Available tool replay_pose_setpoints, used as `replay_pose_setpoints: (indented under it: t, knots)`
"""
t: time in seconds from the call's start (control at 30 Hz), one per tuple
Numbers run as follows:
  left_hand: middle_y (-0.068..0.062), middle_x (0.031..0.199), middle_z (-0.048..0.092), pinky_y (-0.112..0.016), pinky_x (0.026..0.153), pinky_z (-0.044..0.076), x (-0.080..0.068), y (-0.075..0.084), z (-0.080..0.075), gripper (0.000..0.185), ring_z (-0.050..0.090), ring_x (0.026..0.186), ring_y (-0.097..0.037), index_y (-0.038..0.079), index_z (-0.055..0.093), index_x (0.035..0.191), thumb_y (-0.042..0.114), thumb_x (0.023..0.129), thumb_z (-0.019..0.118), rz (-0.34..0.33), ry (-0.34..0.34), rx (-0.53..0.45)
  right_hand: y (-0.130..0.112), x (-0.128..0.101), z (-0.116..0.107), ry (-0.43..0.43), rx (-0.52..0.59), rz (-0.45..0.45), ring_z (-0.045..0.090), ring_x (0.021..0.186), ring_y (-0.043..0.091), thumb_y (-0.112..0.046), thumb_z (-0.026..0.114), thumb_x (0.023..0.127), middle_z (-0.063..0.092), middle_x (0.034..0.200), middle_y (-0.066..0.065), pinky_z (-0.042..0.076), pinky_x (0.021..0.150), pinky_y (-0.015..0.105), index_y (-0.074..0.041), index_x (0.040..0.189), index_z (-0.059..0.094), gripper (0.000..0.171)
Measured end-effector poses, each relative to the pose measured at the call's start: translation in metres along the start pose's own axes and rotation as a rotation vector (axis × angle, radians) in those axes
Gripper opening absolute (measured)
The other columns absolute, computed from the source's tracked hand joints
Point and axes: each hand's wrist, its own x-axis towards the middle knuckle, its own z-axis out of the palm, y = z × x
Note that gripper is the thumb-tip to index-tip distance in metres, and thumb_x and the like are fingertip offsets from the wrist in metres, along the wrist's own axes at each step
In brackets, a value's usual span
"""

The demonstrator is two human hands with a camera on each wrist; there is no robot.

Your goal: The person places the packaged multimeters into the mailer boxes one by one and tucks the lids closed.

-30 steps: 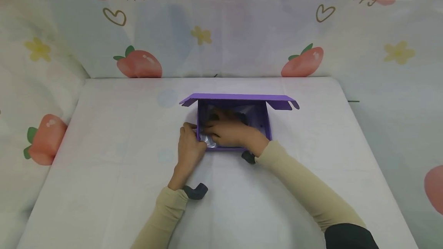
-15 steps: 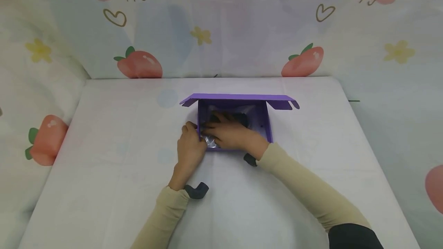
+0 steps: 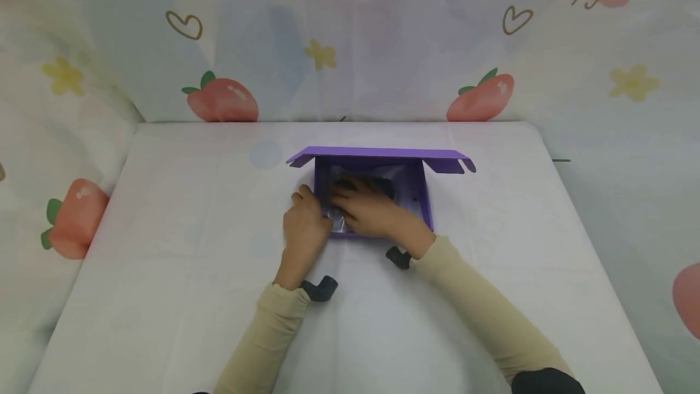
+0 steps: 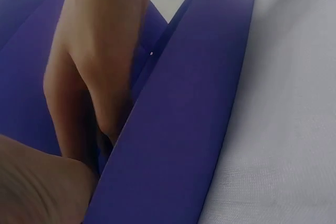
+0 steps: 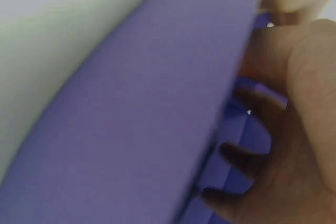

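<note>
A purple cardboard box (image 3: 425,196) lies in mid-table in the head view, its lid (image 3: 377,152) raised at the back with side flaps spread. My left hand (image 3: 306,221) holds the box's left wall near the front corner, thumb at the rim. Inside the box, my right hand (image 3: 372,208) reaches to the left, fingers spread and slightly bent over a clear plastic bag (image 3: 336,220). A dark item (image 3: 386,187) shows behind that hand, mostly hidden. In the left wrist view the right hand (image 4: 100,61) points down behind the purple front wall (image 4: 173,108).
White cloth covers the table (image 3: 191,211), with a printed cloth backdrop (image 3: 377,47) behind it. Dark wrist mounts stick out below the left cuff (image 3: 321,289) and beside the right cuff (image 3: 398,258).
The left hand has shifted slightly up and right along the box's left side. The right hand has slid a little to the right inside the box. The box has barely moved.
</note>
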Motion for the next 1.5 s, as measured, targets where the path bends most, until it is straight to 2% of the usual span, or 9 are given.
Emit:
replay_pose_setpoints:
  t: [0.13,0.3,0.47,0.6,0.73,0.87,1.07,1.23,1.5]
  knots:
    - [-0.029,0.094,0.06,-0.06,0.062,0.056,0.001,0.002,0.003,0.04,0.066,0.069,-0.049,-0.009,0.05,0.108,-0.002,0.072,0.067,-0.019,0.029,0.013,0.007,-0.008,-0.004,0.042,0.027,0.065,0.041,0.151,0.04,-0.015,0.063,0.1,0.045,0.162,0.017,0.034,0.123,0.06,-0.007,0.152,0.052,0.054]
    - [-0.028,0.092,0.061,-0.06,0.063,0.057,0.003,0.005,0.001,0.038,0.068,0.071,-0.051,-0.008,0.05,0.106,-0.003,0.072,0.067,-0.036,0.028,0.031,0.015,-0.013,-0.002,-0.012,0.026,0.129,0.038,0.152,0.041,-0.022,0.068,0.099,0.04,0.165,0.019,0.03,0.124,0.063,-0.009,0.16,0.041,0.068]
    - [-0.029,0.094,0.061,-0.06,0.066,0.057,0.003,-0.001,-0.004,0.035,0.068,0.075,-0.05,-0.009,0.048,0.108,-0.004,0.076,0.063,-0.025,-0.044,0.0,0.015,-0.015,0.001,0.005,0.04,0.137,0.04,0.151,0.043,-0.022,0.069,0.099,0.042,0.164,0.018,0.032,0.122,0.065,-0.01,0.16,0.041,0.068]
    - [-0.029,0.096,0.063,-0.06,0.072,0.057,0.002,-0.008,-0.012,0.029,0.069,0.081,-0.048,-0.009,0.051,0.109,0.003,0.085,0.063,0.002,-0.115,-0.047,0.018,-0.019,0.001,0.056,0.092,0.132,0.043,0.15,0.042,-0.02,0.069,0.098,0.045,0.162,0.018,0.033,0.123,0.063,-0.008,0.158,0.043,0.066]
    - [-0.026,0.101,0.067,-0.058,0.077,0.058,0.002,-0.012,-0.025,0.036,0.071,0.088,-0.045,-0.01,0.059,0.117,0.018,0.096,0.063,0.008,-0.187,-0.077,0.019,-0.027,-0.003,0.128,0.157,0.127,0.048,0.146,0.041,-0.016,0.069,0.097,0.052,0.155,0.02,0.035,0.123,0.058,-0.003,0.155,0.047,0.063]
    - [-0.024,0.108,0.069,-0.054,0.081,0.058,0.003,-0.016,-0.037,0.044,0.071,0.094,-0.04,-0.009,0.059,0.13,0.023,0.101,0.06,0.012,-0.218,-0.116,0.018,-0.038,-0.009,0.185,0.195,0.147,0.052,0.143,0.041,-0.012,0.067,0.097,0.055,0.152,0.021,0.039,0.121,0.054,-0.002,0.152,0.049,0.059]
    - [-0.024,0.127,0.067,-0.053,0.094,0.055,0.008,-0.025,-0.051,0.052,0.068,0.113,-0.042,-0.006,0.05,0.144,0.026,0.104,0.058,0.007,-0.194,-0.155,0.018,-0.06,-0.014,0.28,0.279,0.226,0.055,0.139,0.038,-0.009,0.061,0.1,0.059,0.149,0.018,0.043,0.118,0.053,-0.003,0.149,0.053,0.051]
    - [-0.021,0.138,0.063,-0.053,0.103,0.051,0.017,-0.035,-0.06,0.052,0.063,0.124,-0.039,0.0,0.046,0.15,0.024,0.105,0.058,0.004,-0.168,-0.226,0.018,-0.082,-0.015,0.423,0.373,0.325,0.058,0.136,0.04,-0.007,0.061,0.1,0.064,0.143,0.019,0.044,0.114,0.056,-0.004,0.145,0.059,0.045]
    - [-0.015,0.145,0.062,-0.055,0.11,0.048,0.03,-0.054,-0.07,0.045,0.059,0.133,-0.036,0.006,0.052,0.147,0.017,0.105,0.062,0.107,-0.109,-0.317,0.025,-0.11,-0.01,0.616,0.467,0.432,0.063,0.13,0.034,-0.001,0.06,0.1,0.069,0.138,0.014,0.05,0.107,0.051,-0.006,0.137,0.066,0.037]
